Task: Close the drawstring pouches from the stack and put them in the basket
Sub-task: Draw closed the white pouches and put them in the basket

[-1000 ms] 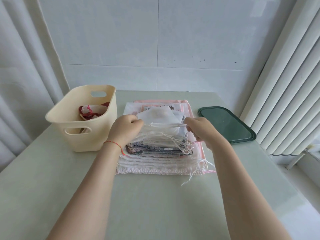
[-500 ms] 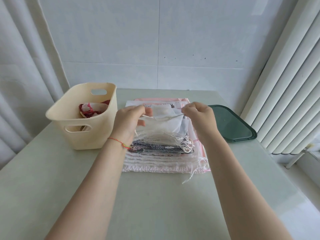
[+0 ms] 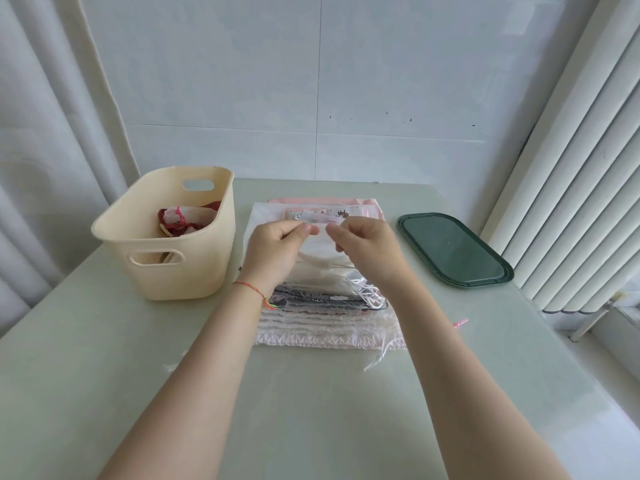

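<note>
Occlusion affects most of the thin white translucent drawstring pouch [image 3: 320, 252]: both hands cover its upper edge, and its cords cannot be traced to the fingertips. Whether each pinch closes on fabric or on cord cannot be told. Contents of the cream plastic handled basket [image 3: 166, 233] are partly hidden by its wall; only red and white fabric shows. Both forearms are cut off by the lower frame edge. The left hand [image 3: 277, 252] is raised above the stack, thumb and forefinger pinched together on the pouch top, remaining fingers curled; a red thread bracelet [image 3: 251, 289] circles its wrist. The right hand [image 3: 369, 251] mirrors this, pinching the pouch top just beside the left fingertips. The pouch hangs from the two pinches over the stack of flat fabric pouches [image 3: 325, 313], which lies at the middle of the pale green table [image 3: 311, 410], its loose white cords trailing toward the near edge. The basket stands near the left edge, just beside the stack. A dark green oval plastic lid [image 3: 453, 249] lies near the right edge.
</note>
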